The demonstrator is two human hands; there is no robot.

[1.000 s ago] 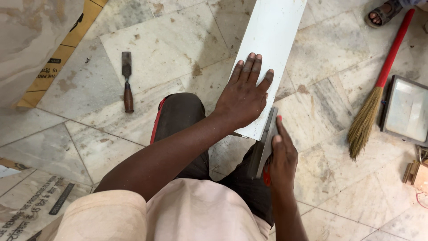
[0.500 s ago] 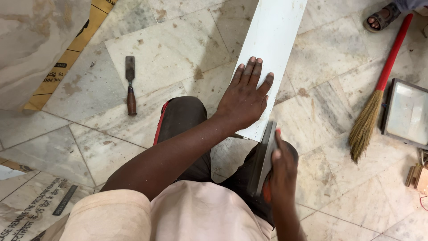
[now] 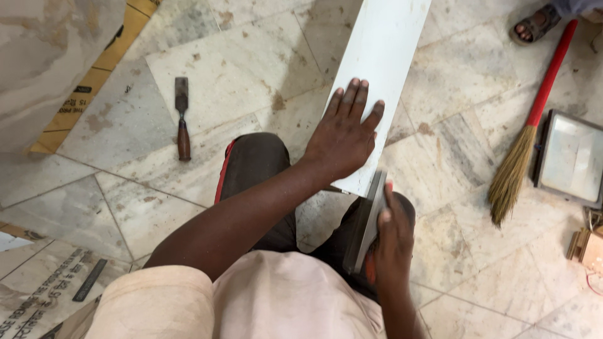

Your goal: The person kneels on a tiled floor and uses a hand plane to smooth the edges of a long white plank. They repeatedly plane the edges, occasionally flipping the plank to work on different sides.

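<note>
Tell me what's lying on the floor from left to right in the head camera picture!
Chisel with a wooden handle → white board with the left hand pressed flat on it → flat metal tool held by the right hand → broom with a red handle → flat framed lamp.

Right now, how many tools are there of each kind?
Wooden-handled chisel on the marble floor: 1
Red-handled straw broom: 1
Flat metal blade tool in the right hand: 1
Total: 3
</note>
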